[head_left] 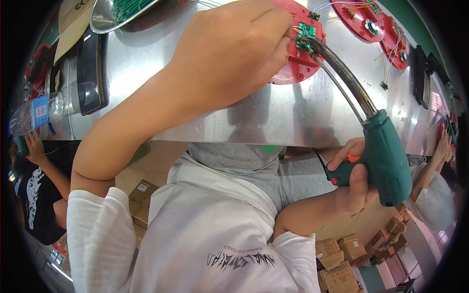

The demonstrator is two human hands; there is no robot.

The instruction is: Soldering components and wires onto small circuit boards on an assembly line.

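My right hand (352,171) is wrapped round the handle of a green soldering gun (389,156), its fingers by the orange and red buttons. From the gun's body, a long curved metal tube (347,73) and a thinner rod beside it reach up to a small green circuit board (306,31). That board sits in a round red plastic housing (299,72). At the board's left edge my left hand (239,49) is closed in a pinch, with what looks like a thin wire at the fingertips. The hand covers part of the housing, and the exact contact at the tip is hard to make out.
More red housings (354,19) with boards and loose wires lie at the right of the metal table (195,128). A metal bowl (105,24) of green wires, a tan cap (73,24) and a plastic bottle (24,117) are at left. Other people sit on both sides; cardboard boxes (339,273) stand below.
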